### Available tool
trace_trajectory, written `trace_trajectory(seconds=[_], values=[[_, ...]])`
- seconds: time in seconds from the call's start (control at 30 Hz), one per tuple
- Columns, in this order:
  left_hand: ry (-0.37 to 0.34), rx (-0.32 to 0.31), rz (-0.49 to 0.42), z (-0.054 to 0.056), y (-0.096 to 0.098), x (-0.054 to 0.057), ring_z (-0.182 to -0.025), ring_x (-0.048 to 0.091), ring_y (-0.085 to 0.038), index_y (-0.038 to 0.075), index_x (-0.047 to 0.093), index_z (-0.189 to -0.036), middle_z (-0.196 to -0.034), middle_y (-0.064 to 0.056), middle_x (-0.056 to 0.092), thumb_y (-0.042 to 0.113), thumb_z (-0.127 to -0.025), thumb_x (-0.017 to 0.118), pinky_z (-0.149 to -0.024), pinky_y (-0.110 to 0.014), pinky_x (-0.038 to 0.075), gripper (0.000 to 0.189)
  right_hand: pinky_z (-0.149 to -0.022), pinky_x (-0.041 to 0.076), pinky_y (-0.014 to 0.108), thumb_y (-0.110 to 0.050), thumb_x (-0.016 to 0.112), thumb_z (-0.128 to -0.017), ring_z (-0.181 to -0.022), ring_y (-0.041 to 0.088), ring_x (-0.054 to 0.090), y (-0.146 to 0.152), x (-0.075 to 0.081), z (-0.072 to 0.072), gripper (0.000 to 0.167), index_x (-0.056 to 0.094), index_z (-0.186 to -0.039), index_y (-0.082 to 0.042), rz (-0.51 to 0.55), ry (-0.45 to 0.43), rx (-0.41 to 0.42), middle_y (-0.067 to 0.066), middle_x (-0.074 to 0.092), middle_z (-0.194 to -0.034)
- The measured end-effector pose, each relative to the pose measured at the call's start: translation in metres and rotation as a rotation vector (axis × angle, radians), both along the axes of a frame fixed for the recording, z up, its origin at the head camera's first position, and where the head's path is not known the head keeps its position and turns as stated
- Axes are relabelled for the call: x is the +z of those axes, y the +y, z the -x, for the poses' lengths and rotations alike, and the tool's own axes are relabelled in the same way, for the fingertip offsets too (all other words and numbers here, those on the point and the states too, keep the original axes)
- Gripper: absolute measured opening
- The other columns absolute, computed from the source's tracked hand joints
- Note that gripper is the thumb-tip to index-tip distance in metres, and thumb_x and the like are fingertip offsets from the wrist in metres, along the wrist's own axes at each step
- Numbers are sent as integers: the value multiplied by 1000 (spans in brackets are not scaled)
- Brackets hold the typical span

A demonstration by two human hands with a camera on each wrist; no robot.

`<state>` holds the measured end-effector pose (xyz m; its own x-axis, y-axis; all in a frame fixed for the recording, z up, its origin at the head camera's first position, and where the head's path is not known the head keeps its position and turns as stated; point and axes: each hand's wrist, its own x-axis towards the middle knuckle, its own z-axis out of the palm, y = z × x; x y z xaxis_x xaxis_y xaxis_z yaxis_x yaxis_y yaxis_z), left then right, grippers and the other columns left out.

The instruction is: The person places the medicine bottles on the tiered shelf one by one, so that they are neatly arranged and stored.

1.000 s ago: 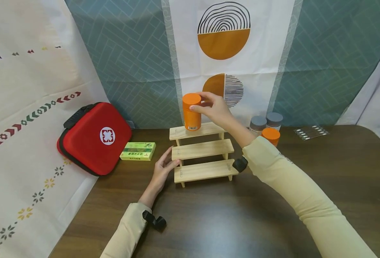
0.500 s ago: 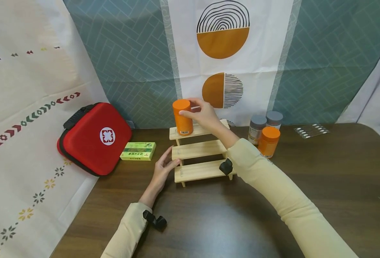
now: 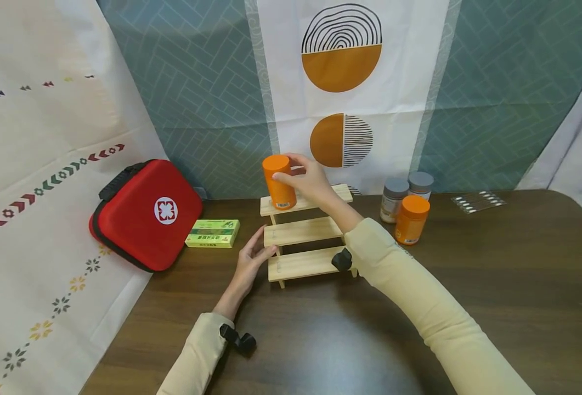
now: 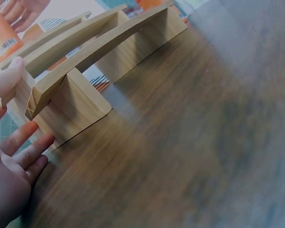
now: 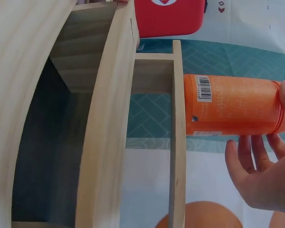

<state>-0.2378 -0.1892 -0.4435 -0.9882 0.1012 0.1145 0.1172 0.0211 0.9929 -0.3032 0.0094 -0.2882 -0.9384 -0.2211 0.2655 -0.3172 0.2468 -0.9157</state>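
Observation:
In the head view, my right hand (image 3: 306, 180) holds an orange bottle (image 3: 282, 192) near its orange cap, thumb in front and fingers behind. The bottle stands upright at the left end of the top step of a three-step wooden display rack (image 3: 303, 233). Its base meets the top board's surface in the right wrist view, where the bottle's barcode (image 5: 204, 89) shows. My left hand (image 3: 249, 258) grips the rack's left side at the middle step. Seen from the left wrist, the thumb (image 4: 9, 78) presses the board end while the lower fingers spread loosely beside the leg.
Right of the rack stand another orange bottle (image 3: 412, 219) and two grey-capped bottles (image 3: 393, 200). Beyond them lies a clear pack of cotton swabs (image 3: 478, 202). To the left are a green-yellow box (image 3: 213, 233) and a red first-aid case (image 3: 147, 214). Patterned cloth hangs behind the table.
My right hand has moved the orange bottle left and down to the left end of the top step, mostly in the first half second. The left hand has stayed on the rack.

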Motion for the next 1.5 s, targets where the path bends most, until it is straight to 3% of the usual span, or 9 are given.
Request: trace_trajectory(seconds=[0.43, 0.77, 1.0, 1.13, 1.33, 1.4, 1.5], values=[[5, -7, -6, 1, 3, 0, -106, 62, -2, 12, 31, -153, -145, -20, 48, 7, -95, 60, -92, -17, 48, 66, -99, 49, 45, -33, 73, -87, -125, 29, 53, 16, -7, -6, 71, 39, -148, -18, 25, -4, -10, 11, 53, -139], [34, -28, 25, 3, 5, 0, -122, 56, -22, 13, 31, -154, -146, -18, 48, 8, -95, 60, -95, -19, 47, 65, -99, 50, 45, -25, 71, -90, -124, 32, 54, 47, -9, -20, 61, 44, -144, -15, 42, 58, -21, 14, 55, -135], [37, 0, 14, 0, 0, 1, -115, 57, -6, 12, 32, -153, -148, -15, 46, 7, -94, 61, -94, -16, 47, 66, -102, 48, 44, -18, 68, -92, -121, 31, 54, 82, -13, -30, 57, 46, -143, -11, 31, 96, -41, 15, 56, -133], [33, -7, 23, 0, -1, 2, -120, 55, -13, 12, 31, -153, -149, -14, 46, 9, -95, 61, -94, -17, 46, 66, -105, 45, 40, -16, 65, -94, -121, 33, 53, 109, -20, -35, 53, 47, -143, -9, 13, 118, -76, 19, 55, -133], [4, -6, 43, -2, -3, 1, -131, 50, -31, 16, 31, -154, -150, -14, 45, 10, -95, 61, -99, -24, 45, 65, -96, 46, 17, -26, 66, -94, -112, 11, 56, 149, -34, -46, 54, 48, -142, -11, -52, 120, -180, 11, 58, -130], [3, -14, 51, -3, -2, 0, -133, 49, -32, 16, 31, -154, -151, -15, 44, 11, -96, 60, -101, -26, 44, 65, -95, 46, 18, -28, 67, -93, -110, 5, 55, 162, -38, -49, 54, 49, -142, -12, -76, 125, -219, 5, 59, -127], [19, -28, 49, -1, 0, 1, -134, 48, -31, 13, 30, -154, -152, -14, 42, 12, -96, 60, -103, -25, 44, 66, -101, 44, 29, -28, 67, -93, -110, -1, 53, 181, -41, -54, 54, 50, -141, -12, -109, 140, -266, 2, 60, -126]])
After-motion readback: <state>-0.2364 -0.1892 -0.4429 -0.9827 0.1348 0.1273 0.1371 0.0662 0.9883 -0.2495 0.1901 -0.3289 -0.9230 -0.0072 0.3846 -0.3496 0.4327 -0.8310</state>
